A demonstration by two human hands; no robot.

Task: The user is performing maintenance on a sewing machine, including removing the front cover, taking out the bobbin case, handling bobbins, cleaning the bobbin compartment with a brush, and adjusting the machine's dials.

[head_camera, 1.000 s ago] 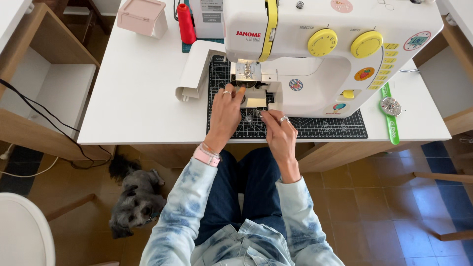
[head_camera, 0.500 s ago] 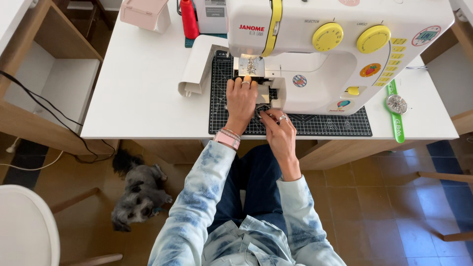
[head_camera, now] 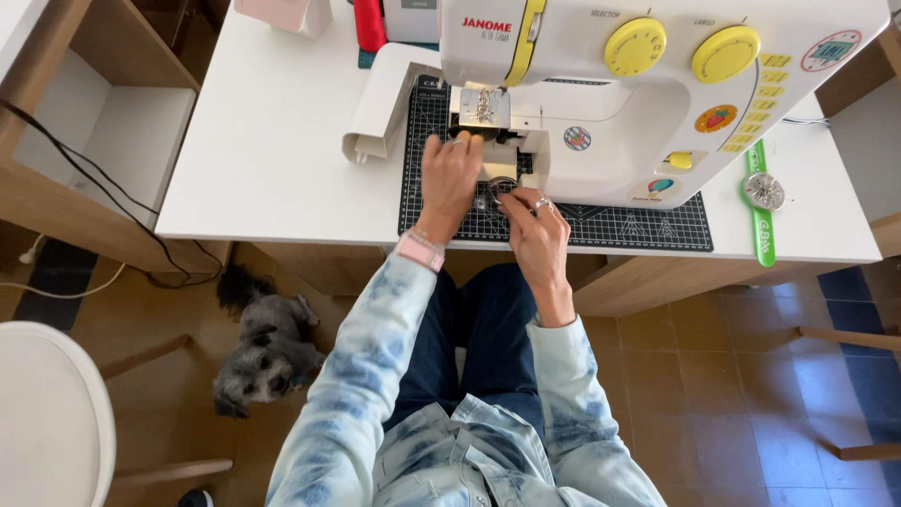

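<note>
Left hand [head_camera: 452, 174] rested fingers-down at the sewing machine [head_camera: 648, 84] needle plate, gripping nothing visible; right hand [head_camera: 533, 218] pinched the round metal bobbin case [head_camera: 500, 188] just below. Risk: fingertips near the needle; small case could slip and drop.

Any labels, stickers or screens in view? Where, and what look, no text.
Round sticker: sewing machine top right, red rim, green centre.
Strawberry sticker: machine front, orange oval.
Small round sticker: machine front, pale.
Yellow tabs: column beside dials.
No screens.
</note>
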